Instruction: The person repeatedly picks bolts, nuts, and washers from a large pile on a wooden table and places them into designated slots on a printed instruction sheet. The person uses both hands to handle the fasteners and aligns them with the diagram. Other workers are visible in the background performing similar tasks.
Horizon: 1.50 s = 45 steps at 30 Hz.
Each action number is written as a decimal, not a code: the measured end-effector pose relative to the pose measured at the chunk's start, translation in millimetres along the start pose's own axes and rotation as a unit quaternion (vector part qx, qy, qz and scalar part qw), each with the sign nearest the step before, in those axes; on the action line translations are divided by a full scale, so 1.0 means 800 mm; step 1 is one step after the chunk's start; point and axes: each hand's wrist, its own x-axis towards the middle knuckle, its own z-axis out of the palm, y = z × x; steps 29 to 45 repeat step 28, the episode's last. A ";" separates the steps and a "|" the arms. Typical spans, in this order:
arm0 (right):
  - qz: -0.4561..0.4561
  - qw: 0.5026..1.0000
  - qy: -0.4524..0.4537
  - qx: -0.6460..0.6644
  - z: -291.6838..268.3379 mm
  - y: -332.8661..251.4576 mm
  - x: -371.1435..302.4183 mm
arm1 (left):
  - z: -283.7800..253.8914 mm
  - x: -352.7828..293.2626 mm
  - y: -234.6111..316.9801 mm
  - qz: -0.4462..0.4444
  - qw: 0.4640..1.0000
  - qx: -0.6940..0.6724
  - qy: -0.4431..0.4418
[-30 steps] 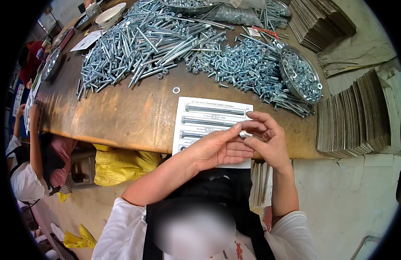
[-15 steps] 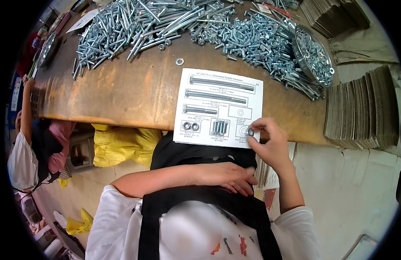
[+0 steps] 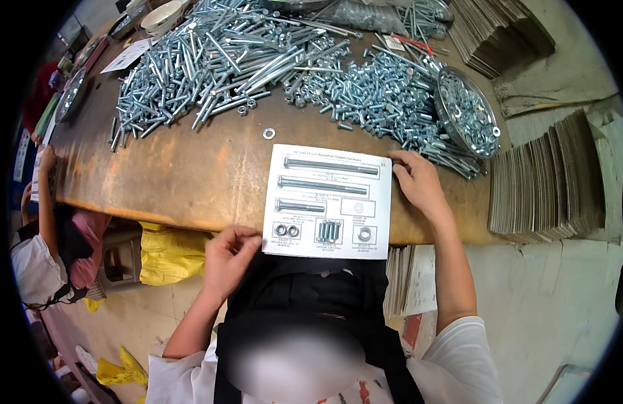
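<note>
A white printed card lies over the front edge of the table, covered in framed pictures of hardware. Two nuts, a cluster of short bolts and a ring-shaped washer appear within its lower frames. Long bolt shapes fill the upper frames; printed or real, I cannot tell. My left hand is closed, thumb and fingers at the card's lower left edge. On the upper right edge, my right hand has its fingertips and thumb closed against the card. One loose washer rests on the table beyond.
Large heaps of long bolts and short bolts cover the far table. A metal bowl of nuts and washers stands right of them. Stacked cardboard is at the right. Another person's hand shows at far left.
My right hand has let go of the small ring and moved to the card's upper right edge; a ring now lies in the lower right frame. My left hand has moved from my lap to the card.
</note>
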 end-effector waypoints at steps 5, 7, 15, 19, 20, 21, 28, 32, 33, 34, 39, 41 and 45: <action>0.052 0.998 -0.033 0.015 0.007 -0.015 0.012 | 0.004 -0.012 -0.013 -0.097 0.989 -0.107 -0.037; 0.073 0.997 -0.036 -0.005 0.005 -0.027 0.009 | 0.003 -0.011 -0.015 -0.114 0.985 -0.121 -0.041; 0.075 0.993 -0.015 -0.087 -0.001 -0.041 -0.005 | -0.006 -0.003 -0.009 -0.205 0.966 -0.150 -0.055; 0.121 0.993 -0.005 -0.012 -0.001 -0.043 -0.004 | -0.010 -0.008 -0.006 -0.191 0.969 -0.145 -0.052; 0.126 0.992 -0.011 0.002 0.000 -0.039 -0.001 | -0.011 -0.008 -0.011 -0.182 0.972 -0.143 -0.051; 0.130 0.991 -0.017 0.020 0.004 -0.036 0.002 | -0.013 -0.008 -0.013 -0.172 0.974 -0.137 -0.049; 0.135 0.980 -0.069 0.130 0.086 -0.080 0.052 | -0.105 -0.019 -0.019 -0.146 0.978 -0.143 0.030; 0.135 0.980 -0.069 0.130 0.086 -0.080 0.052 | -0.105 -0.019 -0.019 -0.146 0.978 -0.143 0.030; 0.135 0.980 -0.069 0.130 0.086 -0.080 0.052 | -0.105 -0.019 -0.019 -0.146 0.978 -0.143 0.030; 0.135 0.980 -0.069 0.130 0.086 -0.080 0.052 | -0.105 -0.019 -0.019 -0.146 0.978 -0.143 0.030; 0.135 0.980 -0.069 0.130 0.086 -0.080 0.052 | -0.105 -0.019 -0.019 -0.146 0.978 -0.143 0.030; 0.135 0.980 -0.069 0.130 0.086 -0.080 0.052 | -0.105 -0.019 -0.019 -0.146 0.978 -0.143 0.030; 0.135 0.980 -0.069 0.130 0.086 -0.080 0.052 | -0.105 -0.019 -0.019 -0.146 0.978 -0.143 0.030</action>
